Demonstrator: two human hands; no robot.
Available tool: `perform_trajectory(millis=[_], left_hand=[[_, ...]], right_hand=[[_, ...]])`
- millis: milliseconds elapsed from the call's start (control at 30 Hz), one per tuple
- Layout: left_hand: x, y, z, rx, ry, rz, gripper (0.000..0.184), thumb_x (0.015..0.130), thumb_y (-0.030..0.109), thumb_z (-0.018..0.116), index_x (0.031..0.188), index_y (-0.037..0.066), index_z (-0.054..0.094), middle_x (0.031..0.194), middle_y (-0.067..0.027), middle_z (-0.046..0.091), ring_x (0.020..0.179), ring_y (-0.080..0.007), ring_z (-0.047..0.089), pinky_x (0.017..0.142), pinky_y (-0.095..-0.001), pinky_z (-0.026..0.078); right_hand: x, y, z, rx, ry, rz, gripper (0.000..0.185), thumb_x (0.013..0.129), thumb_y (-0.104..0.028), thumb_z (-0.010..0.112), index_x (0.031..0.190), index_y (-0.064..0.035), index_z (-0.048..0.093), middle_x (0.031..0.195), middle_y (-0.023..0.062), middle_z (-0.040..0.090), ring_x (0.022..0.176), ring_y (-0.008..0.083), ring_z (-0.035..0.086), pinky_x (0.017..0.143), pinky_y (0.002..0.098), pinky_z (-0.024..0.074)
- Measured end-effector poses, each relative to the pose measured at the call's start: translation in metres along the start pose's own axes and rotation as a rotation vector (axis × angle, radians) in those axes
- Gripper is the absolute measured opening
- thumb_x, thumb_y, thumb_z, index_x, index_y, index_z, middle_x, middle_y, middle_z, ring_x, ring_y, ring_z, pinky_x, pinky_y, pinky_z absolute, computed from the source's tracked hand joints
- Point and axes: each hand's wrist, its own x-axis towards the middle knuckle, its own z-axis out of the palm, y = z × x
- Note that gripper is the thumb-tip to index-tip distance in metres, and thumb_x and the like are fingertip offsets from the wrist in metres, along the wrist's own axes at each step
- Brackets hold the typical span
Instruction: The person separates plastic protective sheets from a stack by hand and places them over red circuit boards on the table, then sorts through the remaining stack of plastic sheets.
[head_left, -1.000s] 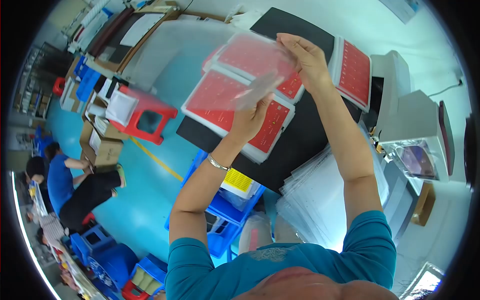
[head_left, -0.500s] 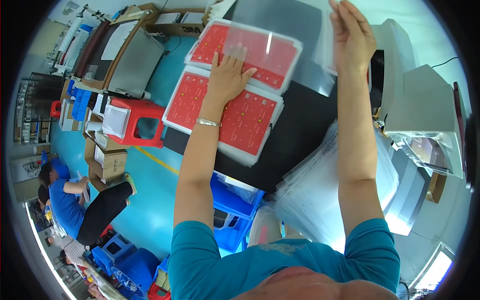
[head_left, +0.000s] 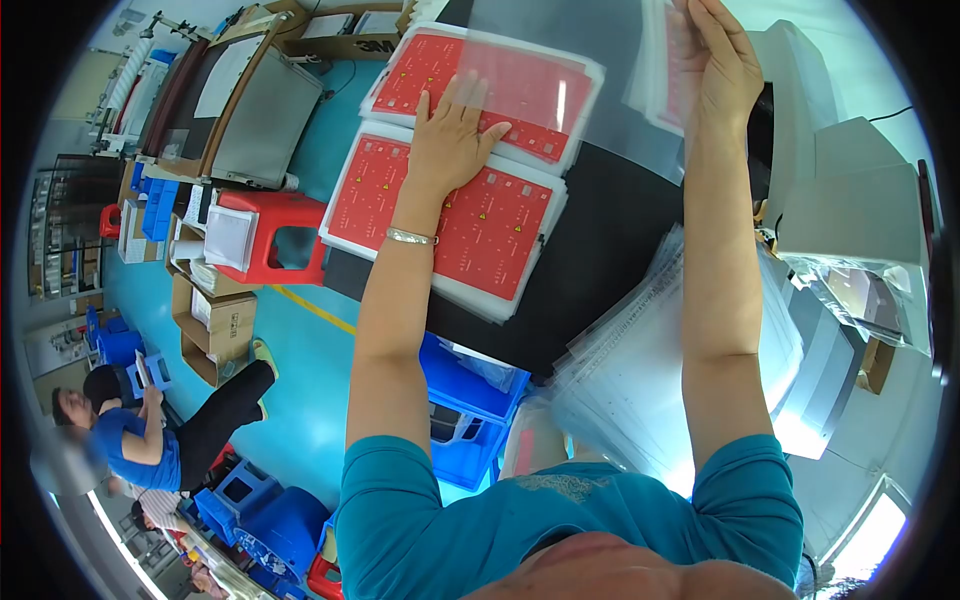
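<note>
My left hand (head_left: 452, 135) lies flat with spread fingers on the upper stack of red printed sheets (head_left: 420, 80); its fingertips are at the edge of a clear film (head_left: 520, 80) that covers part of that stack. Below it is a second stack of red sheets (head_left: 490, 235), near my left wrist. At the upper right my right hand (head_left: 725, 65) has its fingers bent at the film's right side, above a further stack in clear film (head_left: 660, 70). Whether it grips the film cannot be made out. Both stacks rest on a black mat (head_left: 600, 250).
Loose clear sheets (head_left: 650, 370) fan out beside my right forearm. A grey machine (head_left: 845, 200) stands at the right. Blue crates (head_left: 465, 400) are below the mat. Left are a red stool (head_left: 300, 215), a cardboard box (head_left: 225, 325) and a seated person in blue (head_left: 140, 440).
My left hand has come down flat on the upper stack, and the clear film is now spread over it. My right hand has moved up and right. The seated person has leaned back.
</note>
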Motion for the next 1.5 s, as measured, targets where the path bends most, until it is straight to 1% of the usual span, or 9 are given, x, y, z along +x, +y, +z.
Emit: perform_trajectory(millis=[433,633,833,933,1033,1167,1300,1433,1500], left_hand=[[0.0,0.002,-0.008,-0.066,0.01,-0.002,0.061,0.095,0.052,0.047,0.142,0.013,0.046,0.147,-0.01,0.043,0.142,-0.0263,0.03,0.116,-0.0512,0.018],[0.0,0.004,-0.025,-0.233,0.24,0.024,0.049,0.096,0.036,0.053,0.14,0.014,0.049,0.144,-0.0153,0.045,0.139,-0.0304,0.036,0.114,-0.0485,0.024],[-0.049,0.064,-0.125,-1.753,-0.151,-0.311,0.07,0.092,0.027,0.064,0.15,0.012,0.029,0.151,-0.018,0.036,0.139,-0.0322,0.036,0.109,-0.045,0.037],[-0.076,0.092,-0.142,-2.08,0.085,-0.16,0.075,0.092,0.033,0.063,0.152,0.014,0.022,0.151,-0.0188,0.034,0.138,-0.0359,0.037,0.111,-0.0468,0.036],[-0.087,0.099,-0.151,-2.487,0.309,-0.539,0.072,0.092,0.038,0.063,0.15,0.015,0.026,0.151,-0.0193,0.034,0.138,-0.0339,0.037,0.111,-0.0486,0.035],[-0.103,0.089,-0.152,-2.271,0.593,-0.882,0.055,0.098,0.023,0.056,0.146,0.015,0.032,0.146,-0.0214,0.04,0.133,-0.0301,0.045,0.104,-0.043,0.047],[-0.115,0.096,-0.187,-1.943,0.539,-0.766,0.058,0.098,0.017,0.053,0.15,0.012,0.026,0.142,-0.0245,0.045,0.118,-0.0301,0.059,0.088,-0.0358,0.059],[-0.126,0.111,-0.231,-1.333,0.407,-0.684,0.056,0.101,0.025,0.05,0.15,0.008,0.029,0.125,-0.017,0.062,0.109,-0.0234,0.064,0.081,-0.0303,0.055],[-0.129,0.119,-0.249,-1.185,0.357,-0.571,0.051,0.101,0.019,0.049,0.147,0.003,0.033,0.116,-0.0206,0.065,0.103,-0.0264,0.067,0.079,-0.0312,0.056]], right_hand=[[0.001,0.001,0.003,0.048,-0.041,-0.019,0.019,0.088,0.0,0.065,0.106,0.0041,0.063,0.098,0.0112,0.068,0.094,0.0208,0.069,0.074,0.0209,0.0591],[-0.008,-0.005,0.017,0.097,-0.051,-0.031,0.015,0.089,0.001,0.064,0.104,0.0021,0.064,0.096,0.0097,0.069,0.093,0.0197,0.07,0.073,0.0204,0.0588],[-0.029,-0.014,0.038,0.054,-0.061,-0.091,0.013,0.089,-0.002,0.065,0.102,-0.0002,0.066,0.093,0.0085,0.07,0.091,0.017,0.07,0.071,0.0204,0.0567],[-0.055,-0.006,0.057,-0.016,-0.105,-0.056,0.013,0.09,-0.003,0.066,0.103,-0.0032,0.067,0.093,0.0078,0.071,0.087,0.0132,0.069,0.07,0.0211,0.0546],[-0.084,0.009,0.072,-0.272,-0.303,-0.057,0.014,0.09,-0.005,0.064,0.104,-0.0037,0.067,0.098,0.0076,0.069,0.083,0.0133,0.068,0.07,0.0234,0.0544],[-0.097,0.013,0.073,-0.659,-0.6,-0.121,0.028,0.083,-0.006,0.068,0.111,-0.0089,0.067,0.121,0.0139,0.061,0.097,0.0231,0.069,0.08,0.0305,0.0551],[-0.074,0.02,0.042,-1.194,-0.754,-0.513,0.045,0.08,-0.025,0.071,0.122,-0.0137,0.061,0.133,0.0179,0.053,0.112,0.0318,0.061,0.094,0.0366,0.0495],[-0.049,0.014,0.029,-1.142,-0.825,-0.133,0.064,0.082,-0.041,0.071,0.134,-0.0085,0.053,0.134,0.0174,0.054,0.118,0.0298,0.057,0.099,0.0374,0.0458],[-0.046,-0.005,0.047,-0.933,-0.92,0.266,0.074,0.082,-0.045,0.072,0.139,-0.0041,0.047,0.113,0.0127,0.061,0.101,0.0203,0.062,0.087,0.031,0.0487]])
